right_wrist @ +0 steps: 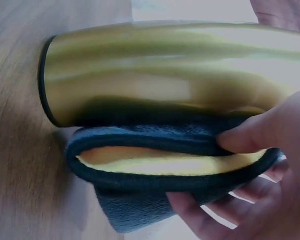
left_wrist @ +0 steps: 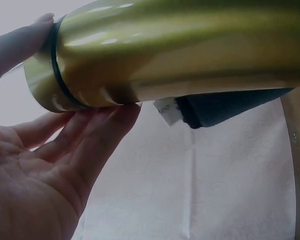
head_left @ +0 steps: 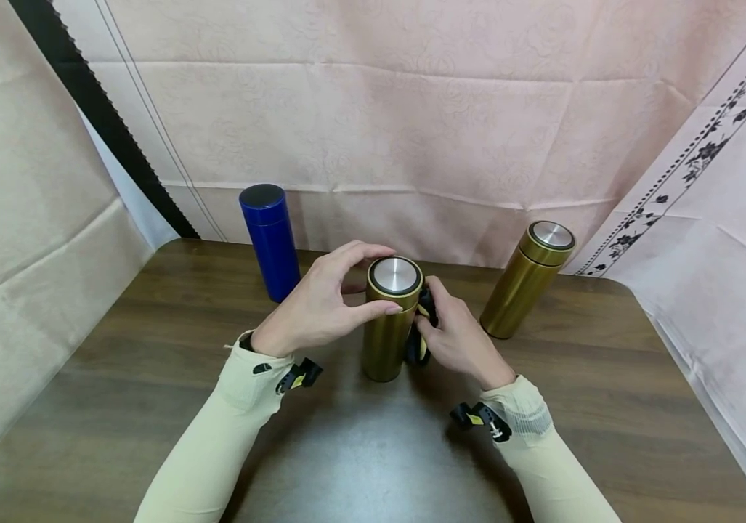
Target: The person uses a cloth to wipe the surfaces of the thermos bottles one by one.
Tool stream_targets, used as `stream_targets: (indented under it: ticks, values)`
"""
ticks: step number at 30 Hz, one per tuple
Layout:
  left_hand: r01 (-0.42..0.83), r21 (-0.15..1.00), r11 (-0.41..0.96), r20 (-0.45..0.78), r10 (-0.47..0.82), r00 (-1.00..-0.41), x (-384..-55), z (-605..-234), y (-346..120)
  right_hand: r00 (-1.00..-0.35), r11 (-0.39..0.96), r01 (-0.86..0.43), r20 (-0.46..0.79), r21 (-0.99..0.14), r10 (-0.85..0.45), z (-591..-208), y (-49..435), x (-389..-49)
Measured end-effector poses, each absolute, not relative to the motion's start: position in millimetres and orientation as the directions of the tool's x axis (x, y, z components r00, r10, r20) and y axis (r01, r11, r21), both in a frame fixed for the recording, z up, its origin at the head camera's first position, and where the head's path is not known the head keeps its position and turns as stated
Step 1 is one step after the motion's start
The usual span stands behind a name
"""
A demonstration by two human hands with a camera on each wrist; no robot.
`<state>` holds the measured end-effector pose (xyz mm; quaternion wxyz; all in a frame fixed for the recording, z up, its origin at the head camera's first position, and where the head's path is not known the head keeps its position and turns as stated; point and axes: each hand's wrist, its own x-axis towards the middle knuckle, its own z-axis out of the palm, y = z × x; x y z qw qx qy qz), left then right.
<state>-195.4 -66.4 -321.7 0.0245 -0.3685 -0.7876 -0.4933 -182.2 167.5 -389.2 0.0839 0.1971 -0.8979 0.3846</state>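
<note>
Gold bottle [head_left: 382,349]: is standing upright between left hand [head_left: 328,301] and right hand [head_left: 456,334]
Top [head_left: 395,275]: left hand is gripping it
Cloth [right_wrist: 150,162]: right hand is pinching it alongside

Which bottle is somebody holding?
The middle gold bottle, held by the left hand; the blue bottle and the other gold bottle stand farther back, unheld.

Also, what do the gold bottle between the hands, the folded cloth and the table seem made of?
The gold bottle looks like glossy-coated metal: bright highlights run along it. Its lid top seems brushed metal, with a silvery sheen. The folded cloth seems soft fabric, perhaps microfibre: matt and fuzzy. The table has a slightly shiny, brown wood-grain surface, perhaps real wood or laminate.
</note>
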Motion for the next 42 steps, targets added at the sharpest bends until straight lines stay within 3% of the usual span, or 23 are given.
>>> stream_targets:
  ticks: [13,32,38,42]
  values:
    - [0.614,0.753,0.237,0.367,0.623,-0.691,-195.4,-318.5,-63.2,-0.913,0.400,-0.405,0.389,-0.822,-0.125,-379.3,171.1,-176.8]
    - [0.650,0.731,0.207,0.416,0.621,-0.665,-195.2,-319.9,-72.2,-0.875,0.504,-0.447,0.246,-0.739,-0.416,-398.3,164.4,-186.7]
    - [0.661,0.719,0.216,0.420,0.623,-0.660,-195.6,-319.6,-72.4,-0.881,0.540,-0.421,0.188,-0.728,-0.434,-401.5,164.8,-186.9]
    - [0.671,0.703,0.236,0.421,0.621,-0.661,-195.6,-319.2,-72.6,-0.884,0.549,-0.432,0.215,-0.716,-0.416,-400.3,165.4,-187.0]
